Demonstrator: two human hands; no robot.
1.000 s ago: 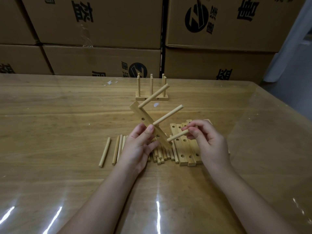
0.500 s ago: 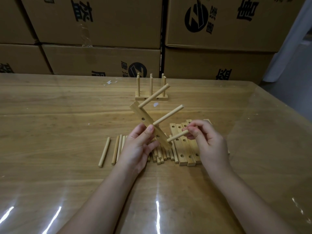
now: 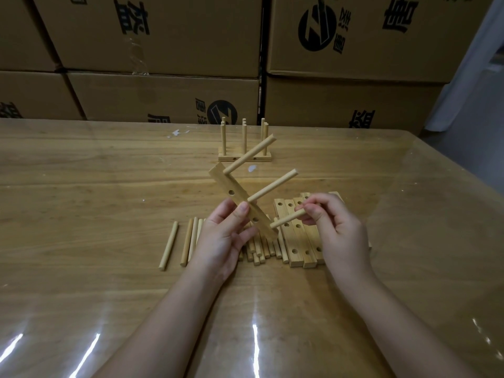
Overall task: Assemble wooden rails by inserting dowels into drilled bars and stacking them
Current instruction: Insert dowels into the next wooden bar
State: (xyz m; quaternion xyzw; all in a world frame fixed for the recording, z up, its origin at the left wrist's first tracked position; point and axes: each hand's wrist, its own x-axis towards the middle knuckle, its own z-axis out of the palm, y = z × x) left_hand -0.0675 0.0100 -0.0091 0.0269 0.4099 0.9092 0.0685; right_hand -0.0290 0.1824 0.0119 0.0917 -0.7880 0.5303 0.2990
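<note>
Item: left hand (image 3: 222,236) gripped a tilted drilled bar (image 3: 240,199) bearing two dowels (image 3: 249,153); right hand (image 3: 338,227) pinched a third dowel (image 3: 287,218), tip at the bar's near end.

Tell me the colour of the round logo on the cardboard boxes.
Black logo on brown cardboard boxes, clearest in the head view.

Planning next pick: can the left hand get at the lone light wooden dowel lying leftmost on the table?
Probably not yet: the left hand grips the drilled wooden bar, though nothing lies between it and the lone light wooden dowel.
</note>
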